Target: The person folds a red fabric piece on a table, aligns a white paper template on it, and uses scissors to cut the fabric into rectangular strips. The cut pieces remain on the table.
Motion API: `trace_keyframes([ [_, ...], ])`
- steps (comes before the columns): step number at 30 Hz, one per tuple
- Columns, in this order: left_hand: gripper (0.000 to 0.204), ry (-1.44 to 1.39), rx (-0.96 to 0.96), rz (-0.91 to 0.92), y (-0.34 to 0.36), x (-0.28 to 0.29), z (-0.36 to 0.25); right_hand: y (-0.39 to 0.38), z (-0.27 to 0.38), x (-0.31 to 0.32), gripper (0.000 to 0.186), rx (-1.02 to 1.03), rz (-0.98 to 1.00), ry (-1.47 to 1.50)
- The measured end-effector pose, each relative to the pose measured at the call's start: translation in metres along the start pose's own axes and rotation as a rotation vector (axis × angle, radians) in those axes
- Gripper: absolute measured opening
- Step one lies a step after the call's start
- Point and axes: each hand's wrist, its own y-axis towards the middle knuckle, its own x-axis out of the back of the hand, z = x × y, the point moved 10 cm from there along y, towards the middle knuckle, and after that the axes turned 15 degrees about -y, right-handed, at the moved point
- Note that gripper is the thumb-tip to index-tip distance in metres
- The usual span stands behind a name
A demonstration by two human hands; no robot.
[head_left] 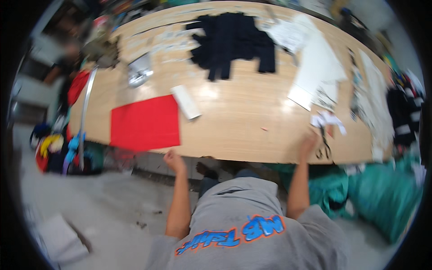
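My left hand (174,162) is just off the table's near edge, below the right corner of a red cloth piece (145,123). Its fingers are curled closed, and anything inside them is too small or hidden to make out. The red cloth lies flat, its near edge at the table's edge. Against its far right corner rests a white block-like strip (186,102). My right hand (308,144) is over the near right of the table, blurred by motion. Close beside it lie black-handled scissors (323,146), their blades toward small white scraps (327,120).
Dark navy cloth pieces (229,42) are piled on the far middle of the wooden table (234,130). White pattern sheets (315,67) lie far right. A silvery packet (140,71) and a long metal ruler (87,112) are left. Green sacks (382,193) stand near right.
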Motion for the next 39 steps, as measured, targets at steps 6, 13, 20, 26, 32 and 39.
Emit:
trace_keyframes([
  [6, 0.053, 0.532, -0.516, 0.600, -0.115, -0.140, -0.085, 0.031, -0.150, 0.052, 0.063, -0.040, 0.106, -0.448],
  [13, 0.075, 0.866, -0.541, 0.600, -0.084, -0.231, -0.038, 0.004, -0.154, 0.037, 0.072, -0.141, 0.367, -0.113],
  [20, 0.072, 0.860, -0.425, 0.906, -0.085, -0.311, -0.034, -0.044, -0.112, 0.063, 0.097, -0.209, 0.694, -0.296],
  [26, 0.048, 0.336, -0.526, 0.826, -0.098, -0.251, -0.007, -0.041, -0.068, 0.095, 0.086, -0.052, 0.566, -0.333],
  [32, 0.025, 0.007, -0.191, 0.530, -0.092, -0.127, -0.013, -0.058, -0.101, 0.096, 0.082, -0.410, 0.829, 0.208],
  [39, 0.026, -0.365, 0.234, 0.087, -0.010, 0.027, 0.069, -0.072, 0.026, 0.077, 0.080, -0.315, 0.769, 0.578],
])
